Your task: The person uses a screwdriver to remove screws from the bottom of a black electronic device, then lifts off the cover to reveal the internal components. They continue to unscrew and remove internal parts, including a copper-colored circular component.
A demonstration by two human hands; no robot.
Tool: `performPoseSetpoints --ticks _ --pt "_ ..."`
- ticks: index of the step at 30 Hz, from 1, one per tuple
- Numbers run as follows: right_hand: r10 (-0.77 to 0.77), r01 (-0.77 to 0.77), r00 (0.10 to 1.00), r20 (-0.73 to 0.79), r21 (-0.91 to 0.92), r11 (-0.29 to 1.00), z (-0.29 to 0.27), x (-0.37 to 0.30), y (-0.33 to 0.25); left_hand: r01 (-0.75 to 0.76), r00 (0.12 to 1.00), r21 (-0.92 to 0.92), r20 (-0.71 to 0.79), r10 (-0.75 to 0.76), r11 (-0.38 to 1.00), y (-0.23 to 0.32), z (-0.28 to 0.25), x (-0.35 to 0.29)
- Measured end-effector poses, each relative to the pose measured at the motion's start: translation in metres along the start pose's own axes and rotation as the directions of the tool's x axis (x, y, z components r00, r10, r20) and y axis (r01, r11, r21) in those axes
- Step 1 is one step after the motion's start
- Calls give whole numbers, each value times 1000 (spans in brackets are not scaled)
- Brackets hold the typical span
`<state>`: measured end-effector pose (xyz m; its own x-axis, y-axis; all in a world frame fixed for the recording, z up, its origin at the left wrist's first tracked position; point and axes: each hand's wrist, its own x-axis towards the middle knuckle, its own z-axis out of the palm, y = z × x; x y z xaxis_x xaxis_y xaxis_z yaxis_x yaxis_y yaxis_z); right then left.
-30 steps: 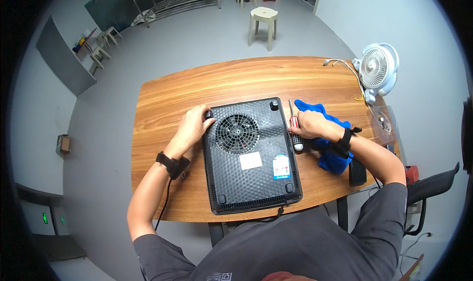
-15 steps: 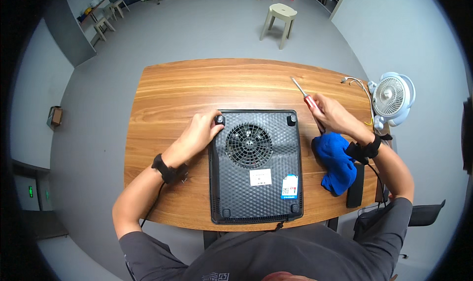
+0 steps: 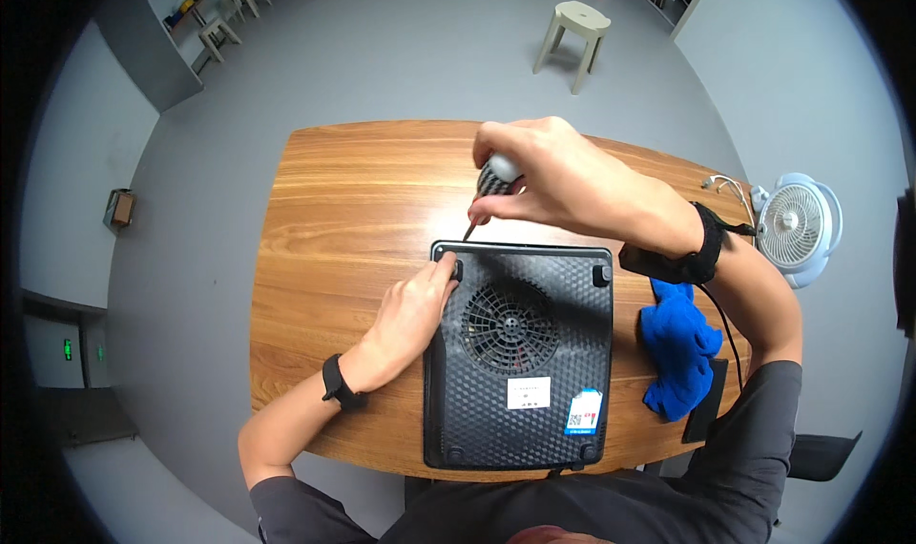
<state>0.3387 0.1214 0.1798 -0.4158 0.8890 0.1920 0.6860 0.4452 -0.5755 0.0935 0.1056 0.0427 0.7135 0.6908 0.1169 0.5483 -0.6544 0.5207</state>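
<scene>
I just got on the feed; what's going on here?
The person's left hand touches a black, textured, rectangular plastic appliance near its far-left corner, on a brown wooden table. The right hand grips a screwdriver with a checkered, white-ended handle, shaft angled down near that corner; whether its tip touches is unclear. A crumpled blue cloth lies to the right.

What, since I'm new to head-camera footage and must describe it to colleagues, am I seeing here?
There is no robot, just two bare human hands, filmed by the left of two head-worn fisheye cameras looking down, so straight edges bend. On the wooden table lies what appears to be a black induction cooker, underside up, with a round vent grille. The left hand is at its far-left corner foot. The right hand grips a screwdriver, tip down near the far edge; contact is unclear. To the right are a blue cloth and an electric fan.
</scene>
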Motion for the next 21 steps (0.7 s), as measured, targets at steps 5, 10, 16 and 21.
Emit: performPoseSetpoints --ticks 5,10,16,21 --pt "-147 143 988 49 79 987 16 18 4 7 1000 34 12 -8 999 -1 2 0" --pt "-169 163 983 74 79 984 32 22 8 -9 999 72 44 6 997 -3 4 -2" --pt "-148 145 985 90 37 989 41 24 10 -23 998 56 59 19 998 -5 4 -2" --pt "-91 90 991 100 18 996 42 23 6 -93 995 91 45 89 991 -6 2 -1"
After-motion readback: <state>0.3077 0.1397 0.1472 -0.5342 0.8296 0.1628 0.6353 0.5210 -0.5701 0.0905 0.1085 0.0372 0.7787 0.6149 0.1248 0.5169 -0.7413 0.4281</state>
